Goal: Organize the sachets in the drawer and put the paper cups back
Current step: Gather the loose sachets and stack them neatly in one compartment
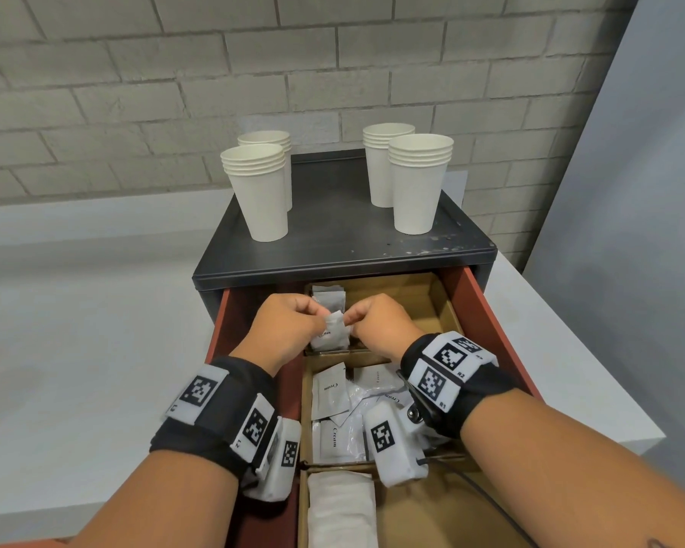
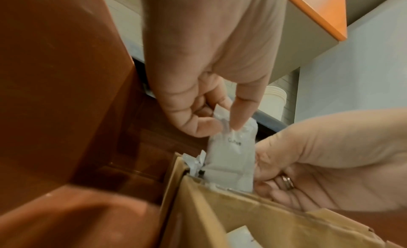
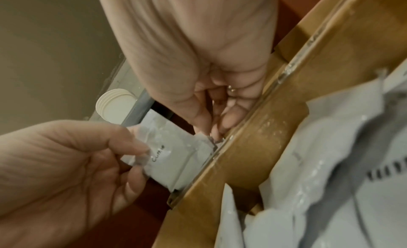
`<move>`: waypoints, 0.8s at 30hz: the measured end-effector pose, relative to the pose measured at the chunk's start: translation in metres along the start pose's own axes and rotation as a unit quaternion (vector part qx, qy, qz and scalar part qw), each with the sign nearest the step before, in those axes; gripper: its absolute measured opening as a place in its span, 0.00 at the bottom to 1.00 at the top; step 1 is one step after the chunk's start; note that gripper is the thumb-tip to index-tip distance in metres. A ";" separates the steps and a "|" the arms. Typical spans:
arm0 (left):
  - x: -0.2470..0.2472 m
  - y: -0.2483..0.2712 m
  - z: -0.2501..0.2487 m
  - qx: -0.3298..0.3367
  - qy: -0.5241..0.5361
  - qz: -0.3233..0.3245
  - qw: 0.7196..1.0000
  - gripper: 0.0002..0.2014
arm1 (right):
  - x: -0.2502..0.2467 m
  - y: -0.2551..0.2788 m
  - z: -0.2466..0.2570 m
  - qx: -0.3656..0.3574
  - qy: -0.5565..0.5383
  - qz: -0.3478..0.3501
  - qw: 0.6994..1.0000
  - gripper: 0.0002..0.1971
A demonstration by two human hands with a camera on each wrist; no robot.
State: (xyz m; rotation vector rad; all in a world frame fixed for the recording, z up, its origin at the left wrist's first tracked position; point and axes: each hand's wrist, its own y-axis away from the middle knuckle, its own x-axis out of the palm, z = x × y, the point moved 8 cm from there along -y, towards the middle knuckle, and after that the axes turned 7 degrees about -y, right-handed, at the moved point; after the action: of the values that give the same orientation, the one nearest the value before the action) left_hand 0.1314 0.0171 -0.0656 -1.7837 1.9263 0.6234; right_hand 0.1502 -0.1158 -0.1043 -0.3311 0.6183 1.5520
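The red-brown drawer (image 1: 487, 310) stands open, split by cardboard dividers (image 1: 443, 306). In its far compartment stands a bundle of white coffee sachets (image 1: 333, 336) (image 2: 233, 157) (image 3: 174, 157). My left hand (image 1: 319, 316) (image 2: 224, 124) (image 3: 141, 157) pinches the bundle's top left corner between thumb and fingers. My right hand (image 1: 354, 320) (image 3: 213, 128) (image 2: 262, 173) grips its right edge with curled fingers. Cream sachets (image 1: 331, 393) lie loose in the middle compartment. Several stacks of white paper cups (image 1: 260, 191) stand on the black cabinet top (image 1: 333, 239).
More white packets (image 1: 341, 508) fill the nearest compartment. The cabinet sits on a white counter (image 1: 76, 310) against a grey brick wall (image 1: 175, 73). The right half of the far compartment shows bare cardboard (image 1: 404, 290).
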 end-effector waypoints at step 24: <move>0.008 -0.010 0.037 -0.093 -0.186 -0.012 0.978 0.38 | 0.019 0.004 0.010 0.072 0.084 0.134 0.985 0.25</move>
State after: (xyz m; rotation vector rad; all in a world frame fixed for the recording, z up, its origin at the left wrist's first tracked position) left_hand 0.1410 0.0324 -0.0998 -1.6499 1.6345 1.0762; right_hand 0.1465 -0.0941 -0.1065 -0.2780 0.9327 1.7353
